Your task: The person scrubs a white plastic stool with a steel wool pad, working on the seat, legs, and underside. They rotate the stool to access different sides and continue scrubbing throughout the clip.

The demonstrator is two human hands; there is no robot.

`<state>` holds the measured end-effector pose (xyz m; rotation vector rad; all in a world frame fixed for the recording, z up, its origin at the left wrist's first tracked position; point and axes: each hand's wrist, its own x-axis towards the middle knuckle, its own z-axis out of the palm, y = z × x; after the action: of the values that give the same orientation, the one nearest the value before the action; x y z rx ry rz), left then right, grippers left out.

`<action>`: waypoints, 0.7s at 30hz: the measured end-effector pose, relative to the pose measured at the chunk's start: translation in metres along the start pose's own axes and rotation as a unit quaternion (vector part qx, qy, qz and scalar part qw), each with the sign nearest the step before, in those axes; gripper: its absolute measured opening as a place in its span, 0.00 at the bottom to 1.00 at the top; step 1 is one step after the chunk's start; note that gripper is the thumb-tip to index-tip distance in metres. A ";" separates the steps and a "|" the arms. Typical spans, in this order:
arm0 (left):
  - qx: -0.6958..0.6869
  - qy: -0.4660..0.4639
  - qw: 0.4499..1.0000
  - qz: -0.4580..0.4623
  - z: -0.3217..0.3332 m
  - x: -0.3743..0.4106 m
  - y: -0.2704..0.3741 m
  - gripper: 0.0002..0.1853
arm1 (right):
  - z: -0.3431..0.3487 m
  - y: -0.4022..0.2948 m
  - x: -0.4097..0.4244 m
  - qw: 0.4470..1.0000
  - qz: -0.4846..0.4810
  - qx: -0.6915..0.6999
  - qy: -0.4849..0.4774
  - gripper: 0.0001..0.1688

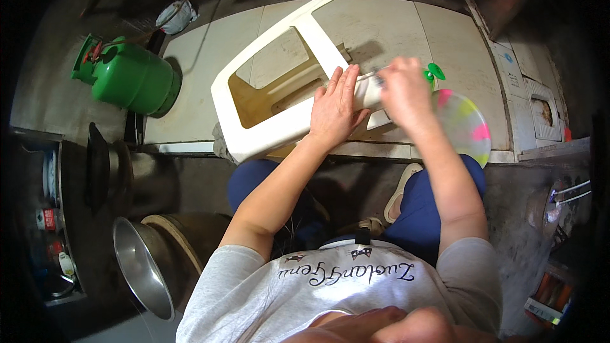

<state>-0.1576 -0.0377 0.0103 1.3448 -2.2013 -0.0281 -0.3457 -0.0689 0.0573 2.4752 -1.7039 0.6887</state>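
Observation:
A cream-white plastic stool (267, 138) lies tipped over on a pale slab, its cut-out sides facing up. My left hand (336, 105) is laid across one of its legs, fingers stretched over the far edge and thumb on the near side. My right hand (407, 90), blurred, is closed around a small grey thing (380, 77) against the same leg. Most of that thing is hidden by my fingers; it may be a scouring pad. Just beyond my right hand is a bright green plastic object (434, 72), partly covered.
A round, translucent plastic item (464, 119) with pink and yellow patches is beside my right forearm. On the left lies a green gas cylinder (131, 76) with a hose. A steel basin (145, 271) leans below it. The slab (381, 19) ends in front of my knees.

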 end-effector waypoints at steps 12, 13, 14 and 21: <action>0.010 0.007 1.000 0.002 0.000 0.002 0.000 0.57 | -0.007 -0.020 0.000 0.999 -0.016 0.033 -0.003 0.14; 0.010 0.003 1.000 0.000 -0.001 0.001 0.000 0.57 | -0.016 -0.004 0.003 1.000 0.017 0.019 -0.016 0.15; 0.009 0.002 1.000 -0.001 -0.001 0.000 0.000 0.57 | -0.021 0.003 0.004 0.999 0.036 0.014 0.011 0.17; 0.029 -0.012 0.999 -0.006 0.001 0.005 -0.001 0.56 | 0.005 -0.038 -0.011 0.986 -0.093 0.130 -0.047 0.13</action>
<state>-0.1588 -0.0430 0.0110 1.3962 -2.2297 0.0139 -0.3131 -0.0460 0.0556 2.8410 -1.4650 0.8337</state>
